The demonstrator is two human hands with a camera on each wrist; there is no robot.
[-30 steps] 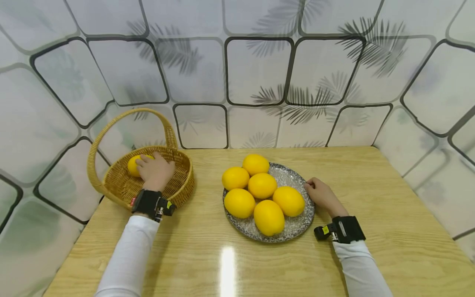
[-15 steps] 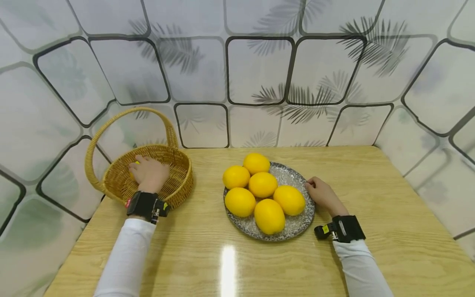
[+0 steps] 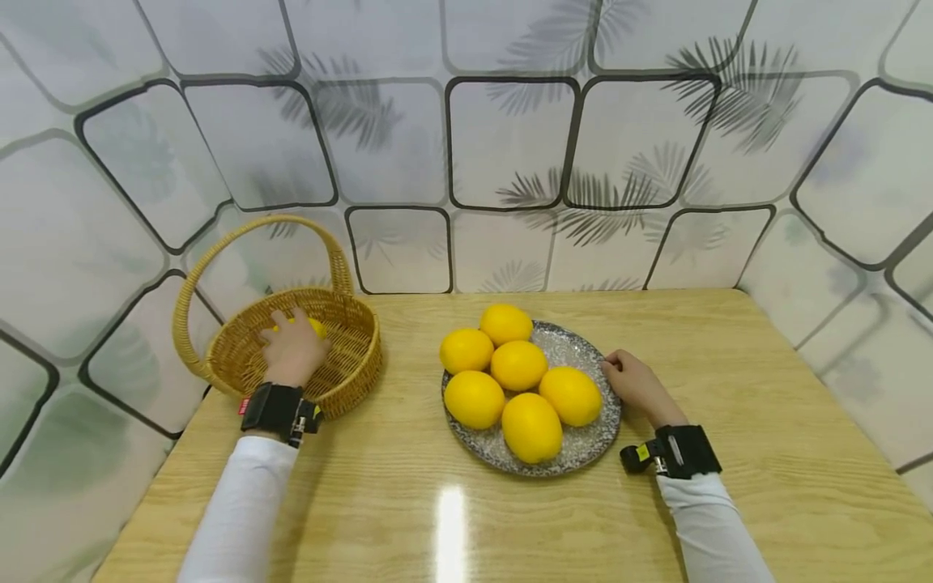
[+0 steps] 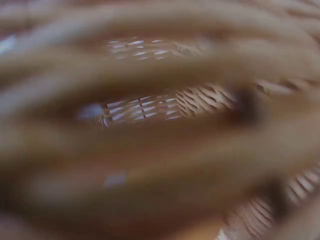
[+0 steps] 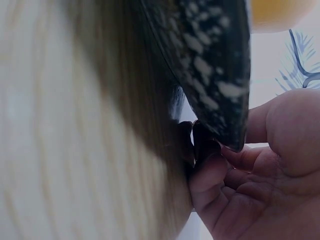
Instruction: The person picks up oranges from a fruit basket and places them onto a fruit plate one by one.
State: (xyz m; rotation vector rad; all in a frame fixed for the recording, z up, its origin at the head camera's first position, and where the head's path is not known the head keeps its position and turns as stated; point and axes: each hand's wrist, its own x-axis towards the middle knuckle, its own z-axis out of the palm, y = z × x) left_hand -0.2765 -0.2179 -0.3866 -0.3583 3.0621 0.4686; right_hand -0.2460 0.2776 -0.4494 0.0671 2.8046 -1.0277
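Inside the wicker basket (image 3: pixel 357 356) on the left, my left hand (image 3: pixel 295 356) holds a yellow lemon (image 3: pixel 317 327) from above. Its fingers spread over the fruit, which shows beside the fingertips; the palm hides the rest. The left wrist view shows mostly blurred wicker. My right hand (image 3: pixel 636 387) pinches the near-right rim of a speckled grey plate (image 3: pixel 576 348). In the right wrist view the thumb lies on the upper side of the plate's rim (image 5: pixel 220 100), and curled fingers (image 5: pixel 210 175) reach under it. Several lemons (image 3: pixel 517 365) sit on the plate.
The basket's tall arched handle (image 3: pixel 191 291) rises to the left and behind my left hand. Basket and plate stand apart on a light wooden table (image 3: pixel 408 518). Patterned wall covering (image 3: pixel 503 146) encloses the back and both sides.
My left hand has shifted left over the lemon, and the lemon now shows on the right of its fingers instead of the left. My right hand stays at the plate's rim.
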